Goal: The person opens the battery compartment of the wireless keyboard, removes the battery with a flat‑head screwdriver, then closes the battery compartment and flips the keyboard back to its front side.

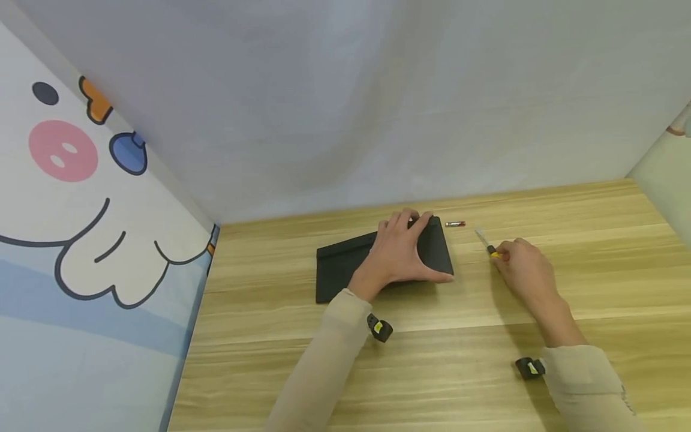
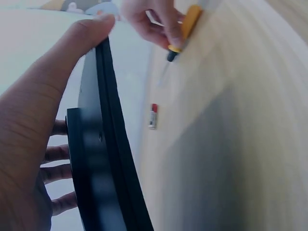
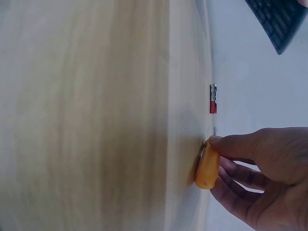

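My left hand grips a black keyboard across its width, thumb at the near edge and fingers at the far one. The keyboard's underside faces the head camera; a corner of its keys shows in the right wrist view. With my right hand I pinch a screwdriver by its orange-yellow handle, close to the tabletop. Its thin metal shaft points away and to the left. Between keyboard and screwdriver, a small red-and-silver battery lies on the table.
The light wood-grain table ends at a pale grey cloth wall. To the left stands a panel with cartoon drawings. A small black camera sits at each wrist.
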`<state>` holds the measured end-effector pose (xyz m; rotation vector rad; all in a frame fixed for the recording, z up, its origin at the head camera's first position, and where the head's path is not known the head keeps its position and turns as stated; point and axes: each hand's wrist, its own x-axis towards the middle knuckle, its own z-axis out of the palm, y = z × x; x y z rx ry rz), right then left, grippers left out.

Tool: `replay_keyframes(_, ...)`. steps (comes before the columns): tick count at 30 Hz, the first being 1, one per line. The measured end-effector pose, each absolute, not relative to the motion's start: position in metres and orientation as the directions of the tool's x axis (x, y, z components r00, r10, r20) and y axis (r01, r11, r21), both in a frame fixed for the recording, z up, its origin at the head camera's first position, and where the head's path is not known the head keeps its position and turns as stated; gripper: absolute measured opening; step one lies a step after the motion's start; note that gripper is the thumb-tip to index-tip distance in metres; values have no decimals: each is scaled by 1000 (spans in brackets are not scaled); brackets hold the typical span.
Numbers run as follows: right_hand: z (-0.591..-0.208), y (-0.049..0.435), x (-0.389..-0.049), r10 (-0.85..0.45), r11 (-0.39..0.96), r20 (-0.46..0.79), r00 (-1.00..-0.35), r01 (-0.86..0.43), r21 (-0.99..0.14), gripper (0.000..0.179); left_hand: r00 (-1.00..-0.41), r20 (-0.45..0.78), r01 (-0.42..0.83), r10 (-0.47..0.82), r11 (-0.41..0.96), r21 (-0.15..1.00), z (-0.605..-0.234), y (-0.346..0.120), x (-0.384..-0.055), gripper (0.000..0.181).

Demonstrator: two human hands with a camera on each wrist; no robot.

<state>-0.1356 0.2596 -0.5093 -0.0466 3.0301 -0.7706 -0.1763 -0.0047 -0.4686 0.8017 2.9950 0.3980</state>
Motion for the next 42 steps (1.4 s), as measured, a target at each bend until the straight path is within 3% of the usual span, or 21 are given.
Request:
replay_keyframes(18, -510, 257, -133, -33, 872, 20, -999, -39, -488, 25, -876, 191, 478, 443, 745, 465, -427, -26, -179, 126)
replay_keyframes(28, -512, 254, -135, -45, 868, 26, -999, -52, -494, 26, -896, 234, 430, 378, 598, 677, -403, -36, -181, 120)
replay_keyframes(42, -515, 252, -132, -17, 870, 50, -999, -40, -491, 28, -874, 364, 474, 322, 402, 784, -392, -42, -176, 117)
